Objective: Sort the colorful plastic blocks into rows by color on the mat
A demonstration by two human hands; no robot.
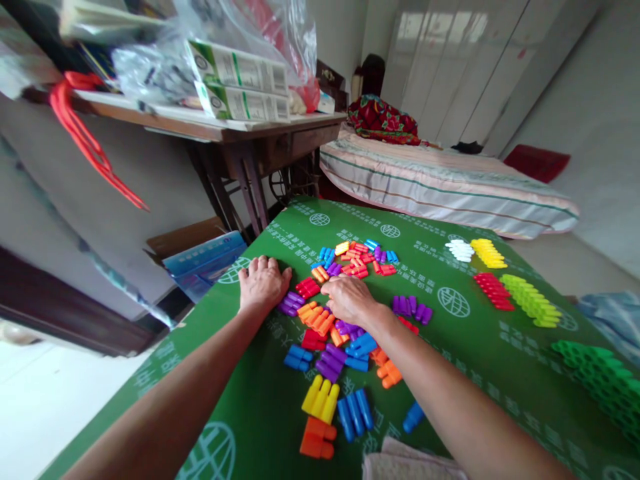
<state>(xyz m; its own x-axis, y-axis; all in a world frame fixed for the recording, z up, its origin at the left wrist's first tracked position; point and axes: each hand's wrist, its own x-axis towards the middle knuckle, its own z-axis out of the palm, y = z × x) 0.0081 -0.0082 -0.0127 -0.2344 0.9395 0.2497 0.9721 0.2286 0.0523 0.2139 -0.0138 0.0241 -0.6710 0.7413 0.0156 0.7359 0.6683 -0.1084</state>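
Note:
My left hand [263,283] lies flat on the green tabletop with its fingers stretched out, beside a purple row of plastic building blocks [291,304]. My right hand [349,299] is closed over the middle of the block pile, fingers curled down; whatever is in them is hidden. Just left of its fingertips are red blocks [307,288]. Nearer to me lie orange blocks [317,319], purple blocks [331,362], a yellow group [321,399] and a blue group [355,414]. Beyond the right hand are loose red blocks [356,255].
Sorted groups stand on the right: white [459,250], yellow [488,253], red [493,291], lime [531,300] and green [600,377]. A folded cloth [407,461] lies at the near edge. A cluttered desk [240,130] stands at left, a bed [450,180] behind.

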